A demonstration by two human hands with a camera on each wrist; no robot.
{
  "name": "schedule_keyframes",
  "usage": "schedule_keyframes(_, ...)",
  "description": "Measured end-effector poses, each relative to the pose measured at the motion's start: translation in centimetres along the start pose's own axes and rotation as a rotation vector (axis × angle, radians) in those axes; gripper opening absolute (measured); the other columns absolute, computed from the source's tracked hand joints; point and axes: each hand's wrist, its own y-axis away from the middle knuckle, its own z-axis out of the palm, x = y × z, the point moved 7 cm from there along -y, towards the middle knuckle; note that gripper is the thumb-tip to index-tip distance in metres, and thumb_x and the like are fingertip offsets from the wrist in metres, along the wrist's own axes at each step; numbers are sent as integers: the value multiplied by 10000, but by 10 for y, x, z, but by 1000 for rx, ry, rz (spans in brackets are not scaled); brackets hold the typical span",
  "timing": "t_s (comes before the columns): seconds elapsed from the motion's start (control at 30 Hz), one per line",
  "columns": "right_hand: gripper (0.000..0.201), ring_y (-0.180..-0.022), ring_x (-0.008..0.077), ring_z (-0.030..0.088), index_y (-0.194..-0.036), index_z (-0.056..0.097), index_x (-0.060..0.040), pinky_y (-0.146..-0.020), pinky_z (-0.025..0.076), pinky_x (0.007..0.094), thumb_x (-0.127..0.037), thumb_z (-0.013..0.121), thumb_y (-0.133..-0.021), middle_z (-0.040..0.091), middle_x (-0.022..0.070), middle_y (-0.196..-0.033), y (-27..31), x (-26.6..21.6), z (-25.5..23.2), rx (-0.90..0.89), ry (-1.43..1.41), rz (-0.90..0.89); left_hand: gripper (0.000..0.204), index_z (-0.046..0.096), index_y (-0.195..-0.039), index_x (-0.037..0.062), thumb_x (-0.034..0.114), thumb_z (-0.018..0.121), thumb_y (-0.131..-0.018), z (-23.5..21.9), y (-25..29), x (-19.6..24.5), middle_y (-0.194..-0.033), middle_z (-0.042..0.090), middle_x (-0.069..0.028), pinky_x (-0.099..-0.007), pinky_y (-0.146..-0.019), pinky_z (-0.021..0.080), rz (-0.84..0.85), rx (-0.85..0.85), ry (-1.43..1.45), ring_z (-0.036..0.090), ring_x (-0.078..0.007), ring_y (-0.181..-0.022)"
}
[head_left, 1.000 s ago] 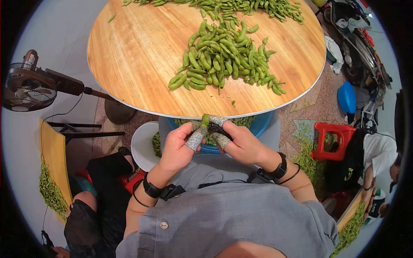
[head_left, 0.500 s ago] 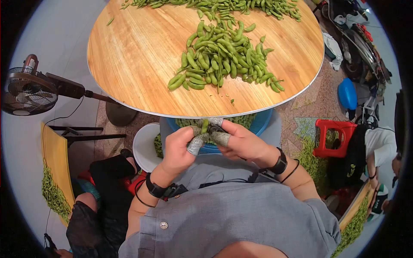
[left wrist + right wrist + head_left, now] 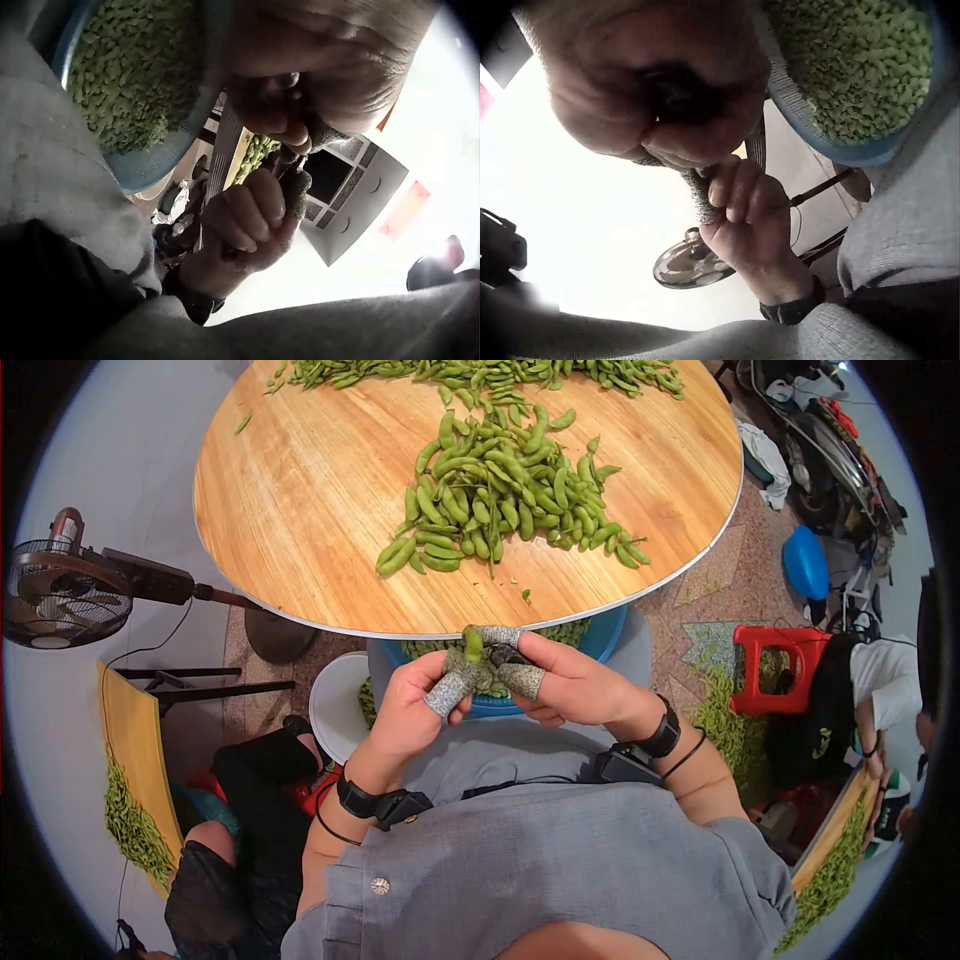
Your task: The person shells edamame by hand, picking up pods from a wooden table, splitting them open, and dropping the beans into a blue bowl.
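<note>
Just off the near edge of the round wooden table, both hands meet. My left hand, with grey wraps on thumb and finger, pinches a green soybean pod that stands upright. My right hand, also wrapped at thumb and forefinger, grips a small dark tool against the pod's side. Its kind cannot be told, as fingers cover most of it; a shiny bit shows in the left wrist view. Below the hands sits a blue basin full of small green pieces.
A pile of soybean pods lies on the table, with more at its far side. A white bucket stands left of the basin. Around are a fan, a red stool, seated people and side tables with pods.
Both hands stay together at the table edge with the pod between them. The pod tilts slightly and the fingers shift a little. The view drifts slightly, moving the table left.
</note>
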Motion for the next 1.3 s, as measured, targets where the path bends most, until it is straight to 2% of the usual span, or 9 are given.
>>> schedule_keyframes(0.13,303,-549,47,378,-1260,436,-151,-470,345,210,-175,423,-958,428,-38,-717,-1,-14,0,52,262,-182,92,602,-889,40,114,551,-910,-2,0,7,-712,576,13,-219,-525,419,159,21,-314,514,-64,-591)
schedule_keyframes(0.23,313,-547,39,361,-1266,440,-164,-456,316,205,-173,450,-952,411,-45,-705,-11,-12,-5,105,435,-432,113,602,-879,36,144,577,-902,14,11,37,-732,597,-2,-232,-531,423,776,132,-1080,535,-77,-603)
schedule_keyframes(0.33,279,-511,29,318,-1245,445,-178,-424,268,190,-182,441,-966,363,-55,-649,-4,9,-1,-83,-253,72,113,605,-885,28,129,563,-910,7,7,29,-689,600,-33,-259,-516,430,595,49,-823,546,-125,-564)
schedule_keyframes(0.4,256,-493,23,288,-1232,446,-184,-410,233,183,-196,430,-977,333,-63,-625,-4,13,4,-161,-381,107,147,601,-901,11,153,568,-919,1,-1,-15,-628,576,-50,-283,-474,411,-38,-228,258,520,-160,-499)
schedule_keyframes(0.73,199,-469,13,250,-1184,431,-184,-388,223,173,-230,422,-991,318,-68,-614,-1,12,7,-169,-485,130,190,598,-922,4,194,598,-910,25,2,-5,-672,587,-61,-266,-448,386,-81,-402,633,496,-125,-496)
schedule_keyframes(0.9,276,-502,27,262,-1227,428,-186,-422,236,182,-118,364,-967,340,-54,-650,-2,11,2,36,-289,122,197,574,-886,20,122,704,-778,15,8,40,-709,574,-116,-335,-528,459,646,177,-975,551,-231,-567)
schedule_keyframes(1.13,284,-514,32,275,-1235,433,-192,-433,265,186,-126,386,-963,355,-57,-670,-3,17,-3,107,-173,82,184,594,-929,-3,105,668,-799,24,12,35,-763,610,-123,-328,-563,480,896,292,-1309,599,-259,-629)
schedule_keyframes(1.23,266,-542,31,359,-1197,478,-173,-452,327,190,-139,408,-943,426,-49,-708,0,18,-9,81,-137,14,105,558,-842,9,102,593,-878,7,-3,5,-732,601,-68,-302,-530,481,128,149,-147,590,-177,-590)
schedule_keyframes(1.3,277,-531,66,400,-1200,490,-155,-459,356,215,-131,435,-929,452,-28,-698,2,17,-15,84,-42,-17,93,568,-858,5,86,556,-903,4,-3,-1,-749,609,-51,-279,-532,481,25,109,22,587,-141,-599)
